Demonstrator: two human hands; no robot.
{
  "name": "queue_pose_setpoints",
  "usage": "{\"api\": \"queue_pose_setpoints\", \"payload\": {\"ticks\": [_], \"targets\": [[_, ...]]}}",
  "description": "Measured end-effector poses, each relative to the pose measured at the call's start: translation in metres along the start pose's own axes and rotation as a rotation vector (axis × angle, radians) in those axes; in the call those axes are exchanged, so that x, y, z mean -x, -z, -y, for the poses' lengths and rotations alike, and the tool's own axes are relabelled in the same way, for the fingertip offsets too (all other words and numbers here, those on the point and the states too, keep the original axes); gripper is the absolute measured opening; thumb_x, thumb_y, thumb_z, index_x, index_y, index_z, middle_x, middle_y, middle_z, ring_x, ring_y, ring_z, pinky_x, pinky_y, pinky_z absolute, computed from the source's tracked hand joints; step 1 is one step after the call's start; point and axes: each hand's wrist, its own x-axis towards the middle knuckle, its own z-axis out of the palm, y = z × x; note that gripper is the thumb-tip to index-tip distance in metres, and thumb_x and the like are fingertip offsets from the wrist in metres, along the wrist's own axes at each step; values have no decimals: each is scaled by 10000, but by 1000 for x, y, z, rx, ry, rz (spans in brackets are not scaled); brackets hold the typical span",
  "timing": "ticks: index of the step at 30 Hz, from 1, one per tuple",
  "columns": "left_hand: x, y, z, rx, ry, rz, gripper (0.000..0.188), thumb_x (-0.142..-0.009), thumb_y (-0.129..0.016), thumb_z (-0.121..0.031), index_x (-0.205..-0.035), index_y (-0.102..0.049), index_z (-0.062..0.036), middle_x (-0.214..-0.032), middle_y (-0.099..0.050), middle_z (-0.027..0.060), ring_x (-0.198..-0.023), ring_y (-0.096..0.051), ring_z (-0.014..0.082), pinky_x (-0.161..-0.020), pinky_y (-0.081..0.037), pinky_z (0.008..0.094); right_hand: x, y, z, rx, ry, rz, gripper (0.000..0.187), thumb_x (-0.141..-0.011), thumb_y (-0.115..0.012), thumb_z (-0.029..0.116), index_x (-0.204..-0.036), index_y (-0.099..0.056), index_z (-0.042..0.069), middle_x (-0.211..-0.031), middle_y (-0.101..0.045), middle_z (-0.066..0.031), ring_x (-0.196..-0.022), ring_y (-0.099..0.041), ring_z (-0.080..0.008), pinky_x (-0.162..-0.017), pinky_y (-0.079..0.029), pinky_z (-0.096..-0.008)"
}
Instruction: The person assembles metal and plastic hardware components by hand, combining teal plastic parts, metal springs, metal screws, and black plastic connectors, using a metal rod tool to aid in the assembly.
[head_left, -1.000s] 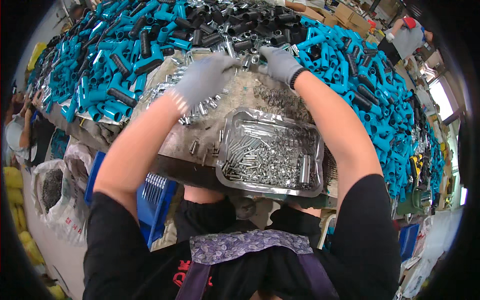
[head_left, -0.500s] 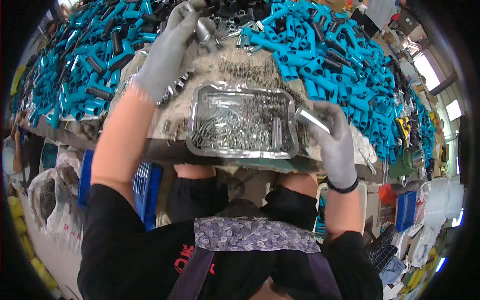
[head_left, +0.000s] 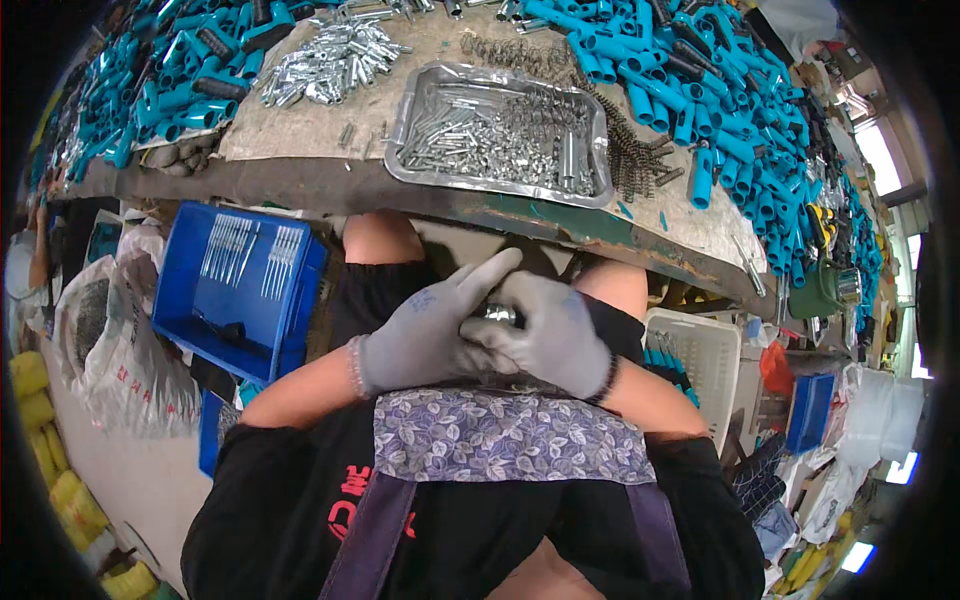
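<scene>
Both my hands, in grey gloves, are together over my lap, in front of the bench edge. My left hand [head_left: 425, 325] is closed from the left, its thumb stretched up and its fingers passing under the other hand. From the right, my right hand [head_left: 560, 338] curls around a shiny round metal part [head_left: 500, 313], of which only one end shows between the hands. The rest of it is hidden by the gloves. Beyond the hands, on the bench, lies a metal tray [head_left: 400, 160] of small pins and springs, with a metal tube [head_left: 569, 160] inside it.
Turquoise tubular parts [head_left: 690, 90] are heaped at the back right and back left. Silver metal pieces [head_left: 335, 60] form a pile left of the tray, and loose springs [head_left: 635, 150] lie right of it. A blue bin [head_left: 190, 325] with metal rods and a white basket [head_left: 725, 380] flank my legs.
My left hand has come back from the far parts pile, and my right hand has left the tray's right side with its metal tube. They now meet over my lap.
</scene>
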Motion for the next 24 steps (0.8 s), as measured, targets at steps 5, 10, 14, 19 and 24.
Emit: {"api": "queue_pose_setpoints", "payload": {"ticks": [5,10,14,19,24], "targets": [[14,-1,36,528,307,36,335,-1002,-579,-365,-1129,-540,-57,-846,-604,30,-649,-551,113,-589,-447,248,-15,2,-16,-38,168,102,304,-946,-618,348,-978,-682,53,-891,-682,-190,-851,-671,-379,-723,-521,-456],[24,-24,100,1323,1088,-544,277,-1064,-446,-324,-1067,-572,-78,-855,-621,54,-710,-597,140,-605,-490,283,-90,63,-34,441,187,-517,251,-893,-666,179,-1117,-675,65,-970,-703,-133,-896,-653,-311,-824,-504,-420],[22,-15,72,1184,1154,-186,288,-1055,-479,-333,-1074,-601,-72,-852,-630,43,-714,-599,141,-619,-492,291,-138,83,-48,952,350,-91,326,-845,-645,94,-1170,-667,111,-1006,-685,-110,-942,-627,-322,-883,-498,-421],[35,20,46,641,872,-56,288,-1009,-562,-290,-1152,-612,-44,-843,-572,-10,-678,-532,74,-582,-446,240,-144,93,-44,964,359,-201,322,-847,-625,73,-1149,-690,162,-949,-636,-142,-970,-640,-325,-822,-534,-427],[47,57,31,845,668,-353,142,-940,-594,-175,-1027,-588,-63,-813,-596,16,-590,-503,73,-501,-389,214,-98,84,-20,-260,87,-487,246,-883,-687,79,-1111,-632,7,-1019,-676,-83,-860,-658,-174,-770,-540,-309]]}}
